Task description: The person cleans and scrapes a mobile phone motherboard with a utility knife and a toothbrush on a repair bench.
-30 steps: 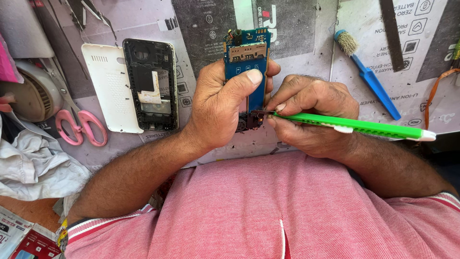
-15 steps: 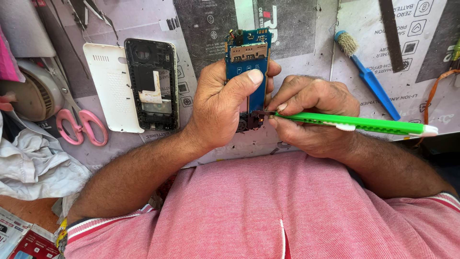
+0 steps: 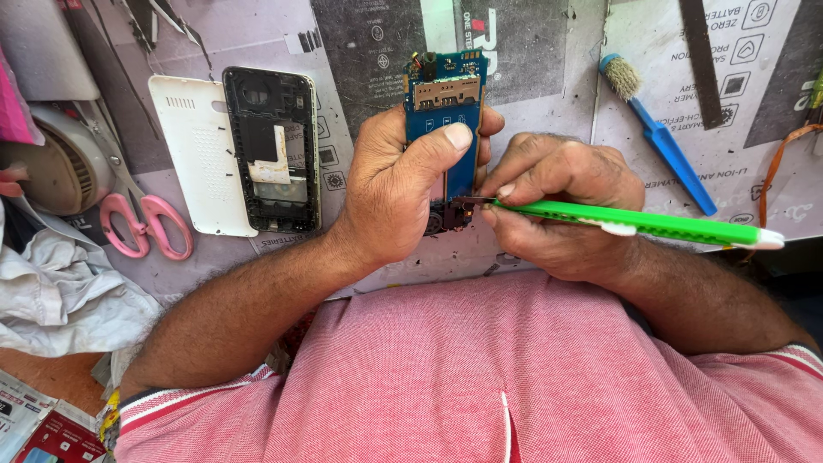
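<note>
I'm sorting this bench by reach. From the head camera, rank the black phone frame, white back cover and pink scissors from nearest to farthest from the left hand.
From the left hand:
1. Black phone frame, just to its left.
2. White back cover, beside the frame, further left.
3. Pink scissors, farthest, near the left edge.
</note>
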